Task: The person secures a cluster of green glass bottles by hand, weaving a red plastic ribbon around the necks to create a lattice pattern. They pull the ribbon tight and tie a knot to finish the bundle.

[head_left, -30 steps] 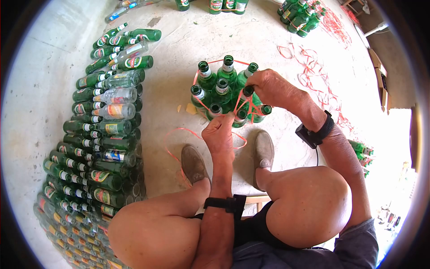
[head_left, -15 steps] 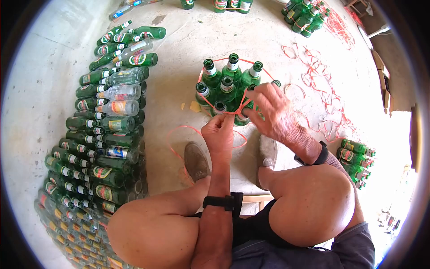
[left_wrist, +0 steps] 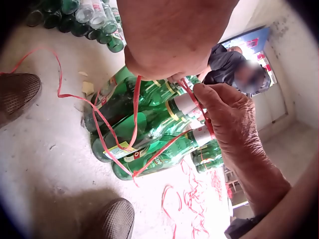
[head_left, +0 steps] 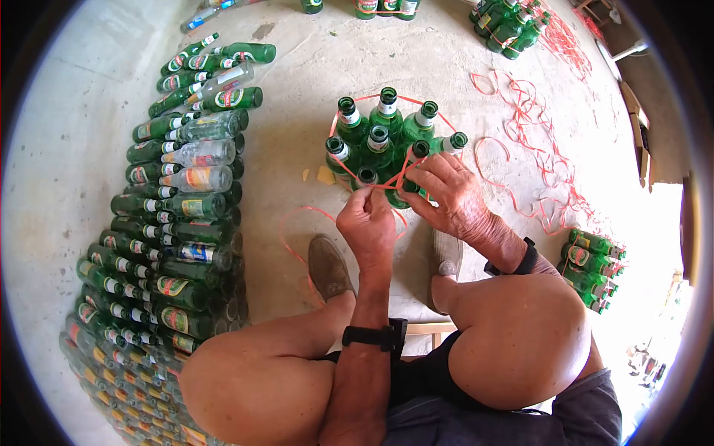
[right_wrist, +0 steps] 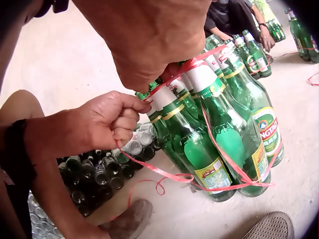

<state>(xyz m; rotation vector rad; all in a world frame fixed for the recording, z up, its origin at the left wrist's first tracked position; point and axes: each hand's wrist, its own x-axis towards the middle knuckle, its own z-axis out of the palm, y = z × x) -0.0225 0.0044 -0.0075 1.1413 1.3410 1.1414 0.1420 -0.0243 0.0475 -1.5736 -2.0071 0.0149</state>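
Several green bottles [head_left: 378, 149] stand upright in a cluster on the floor, with red strap [right_wrist: 230, 188] round their lower bodies and more strap [left_wrist: 136, 107] running up to the necks. My left hand [head_left: 369, 227] pinches the strap between thumb and curled forefinger at the near side of the necks; in the right wrist view its other fingers are curled in. Just right of it, my right hand [head_left: 455, 199] holds the strap with bent fingers beside a bottle neck. The right fingertips are partly hidden behind the hand in the right wrist view.
Bottles lying on their sides form a long stack [head_left: 178, 260] at the left. Tied bundles stand at the top right [head_left: 509, 28] and lie at the right [head_left: 591, 267]. Loose red strap [head_left: 532, 141] is strewn across the floor. My shoes [head_left: 327, 264] flank the cluster's near side.
My right hand has come down and inward from the cluster's right side to near my left hand, drawing the strap across the necks. My left hand has barely moved.
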